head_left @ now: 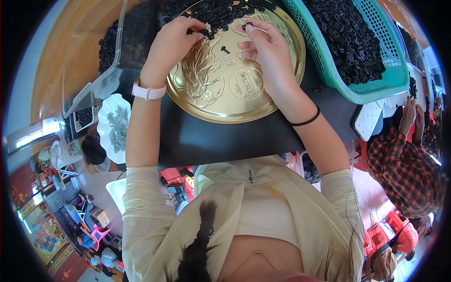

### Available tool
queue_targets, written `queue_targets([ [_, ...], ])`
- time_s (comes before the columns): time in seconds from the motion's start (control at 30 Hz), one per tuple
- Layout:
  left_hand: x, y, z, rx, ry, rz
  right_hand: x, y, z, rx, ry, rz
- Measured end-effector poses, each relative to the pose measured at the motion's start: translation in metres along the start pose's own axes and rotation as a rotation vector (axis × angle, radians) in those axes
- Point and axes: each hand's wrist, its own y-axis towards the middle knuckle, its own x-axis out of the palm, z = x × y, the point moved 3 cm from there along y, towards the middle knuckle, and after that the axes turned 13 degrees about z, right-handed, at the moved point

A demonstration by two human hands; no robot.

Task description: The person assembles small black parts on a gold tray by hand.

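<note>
A round gold tray [206, 110] with raised patterns lies on the dark table. Small black plastic parts [230, 14] are heaped along its far side. My left hand [176, 40] is over the tray's far left, its thumb and fingers closed on a small black plastic part [191, 32] beside the heap. Across from it, my right hand [268, 47] pinches another small black part [246, 27] between thumb and forefinger, the other fingers loosely curled. One loose black piece [225, 50] rests on the tray between my hands. The exact shape of the held parts is too small to tell.
A green plastic basket [336, 89] full of black looped parts stands right of the tray. To the left are a clear plastic bin [117, 42] with black parts and a white scalloped dish [105, 129] of small greyish pieces. A person in a checked shirt [404, 164] works at the right.
</note>
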Motion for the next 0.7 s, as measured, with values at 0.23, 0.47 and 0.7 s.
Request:
queue_targets([
  [0.23, -0.008, -0.021, 0.022, -0.479, -0.654, -0.002, 0.005, -0.005, -0.007, -0.083, -0.103, -0.069],
  [0.47, -0.005, -0.044, 0.026, -0.598, -1.194, 0.016, 0.012, -0.01, -0.01, -0.176, -0.125, -0.123],
  [0.7, -0.012, -0.049, 0.035, -0.519, -1.213, 0.069, 0.012, -0.015, -0.012, -0.197, -0.246, -0.121],
])
